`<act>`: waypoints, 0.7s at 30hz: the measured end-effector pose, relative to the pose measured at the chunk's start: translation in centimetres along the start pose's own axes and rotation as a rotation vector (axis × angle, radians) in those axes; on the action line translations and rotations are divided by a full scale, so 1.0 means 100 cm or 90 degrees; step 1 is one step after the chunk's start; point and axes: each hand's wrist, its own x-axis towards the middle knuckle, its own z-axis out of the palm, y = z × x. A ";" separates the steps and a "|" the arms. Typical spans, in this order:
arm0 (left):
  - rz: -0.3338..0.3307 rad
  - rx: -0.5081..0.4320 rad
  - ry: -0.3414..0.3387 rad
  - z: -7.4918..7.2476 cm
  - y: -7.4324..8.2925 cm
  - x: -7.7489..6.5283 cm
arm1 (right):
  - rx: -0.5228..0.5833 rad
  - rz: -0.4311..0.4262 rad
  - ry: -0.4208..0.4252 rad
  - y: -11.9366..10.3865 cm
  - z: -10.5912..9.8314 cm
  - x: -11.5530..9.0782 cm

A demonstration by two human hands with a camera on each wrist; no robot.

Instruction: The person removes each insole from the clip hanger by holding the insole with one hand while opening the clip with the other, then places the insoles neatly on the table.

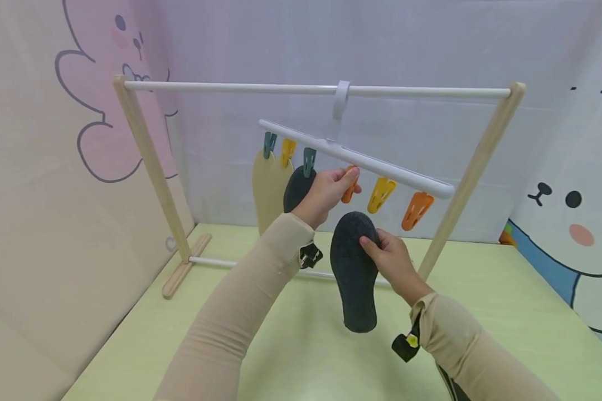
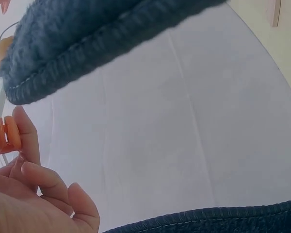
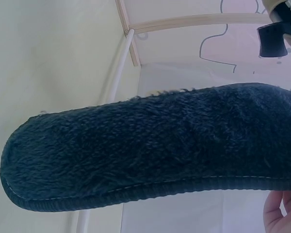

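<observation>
My left hand [image 1: 327, 193] pinches an orange clothes peg [image 1: 349, 193] that hangs from the white hanger bar [image 1: 381, 166]. Held by its upper right edge in my right hand [image 1: 395, 262] is a dark insole [image 1: 353, 278], its rounded wide end up, just below that peg. The right wrist view shows fluffy dark-blue pile on the insole [image 3: 150, 145] and a stitched border. Left of my left hand, another dark insole [image 1: 296, 186] hangs from a green peg [image 1: 309, 161], partly hidden by the hand. Two beige insoles [image 1: 271, 189] hang farther left.
The hanger tilts down to the right, hooked over the white rail [image 1: 221, 87] of a wooden-legged rack [image 1: 153, 172]. A yellow peg [image 1: 381, 195] and a second orange peg [image 1: 417, 210] hang at its right end, holding nothing. Below lies a pale yellow-green tabletop [image 1: 301, 345].
</observation>
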 end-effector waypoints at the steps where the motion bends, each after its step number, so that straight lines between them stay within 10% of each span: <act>1: 0.000 -0.001 0.001 0.000 0.000 0.000 | -0.002 0.002 0.000 0.000 0.000 0.000; 21: 0.012 -0.004 0.009 -0.002 -0.001 0.000 | -0.017 0.033 0.019 0.008 -0.010 -0.006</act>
